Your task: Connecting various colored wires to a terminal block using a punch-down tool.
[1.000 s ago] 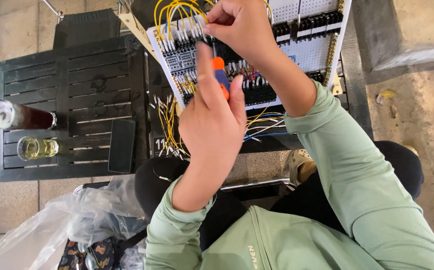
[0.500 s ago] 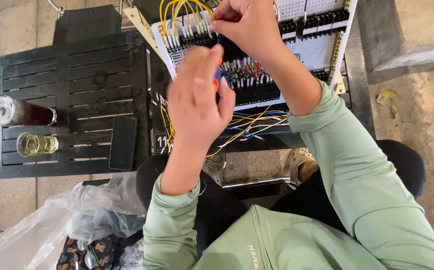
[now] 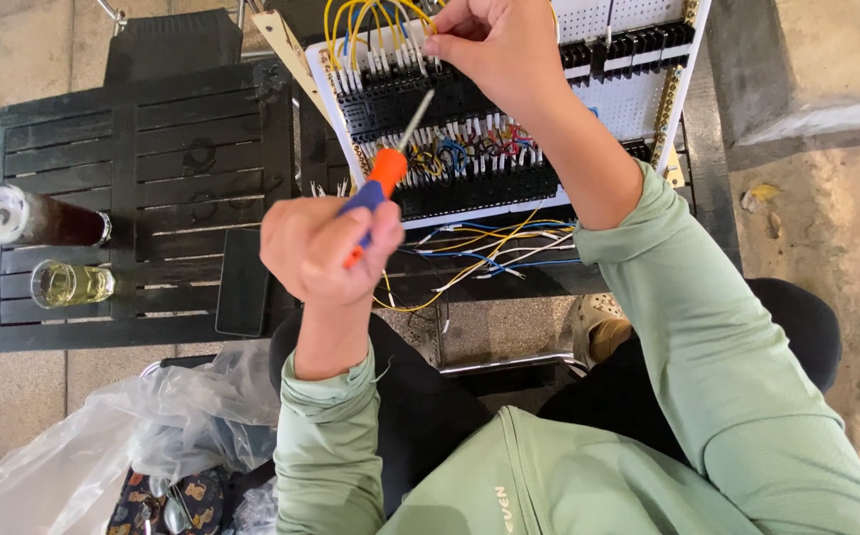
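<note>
Screwdriver (image 3: 380,188), orange-handled, sits clenched in left hand (image 3: 326,248); right hand (image 3: 499,45) fingers pinch yellow wires (image 3: 366,25).

Outdoor patio workspace: paved floor (image 3: 14,416), slatted table (image 3: 133,149) (drinks), wiring panel (image 3: 589,109).

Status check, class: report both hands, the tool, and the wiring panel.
Left hand gripping orange-and-blue-handled screwdriver, tip raised toward white wiring panel. Right hand pinching yellow wires at panel top.

left hand (image 3: 329,248) is raised, fingers curled shut in a fist, forearm upright. right hand (image 3: 494,45) reaches forward, arm stretched, fingertips pinched together.
</note>
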